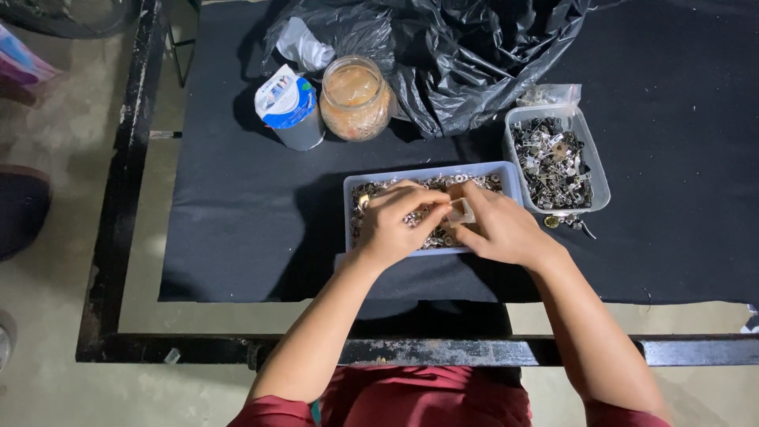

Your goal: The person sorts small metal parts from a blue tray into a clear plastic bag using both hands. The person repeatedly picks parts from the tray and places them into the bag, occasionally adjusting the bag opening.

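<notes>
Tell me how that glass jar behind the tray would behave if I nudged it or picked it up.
The glass jar looks rigid and breakable, so a knock could probably crack it. It seems filled, so likely heavy for its size. It stands upright on the black cloth, which should resist sliding; tipped over, its round body would probably roll.
</notes>
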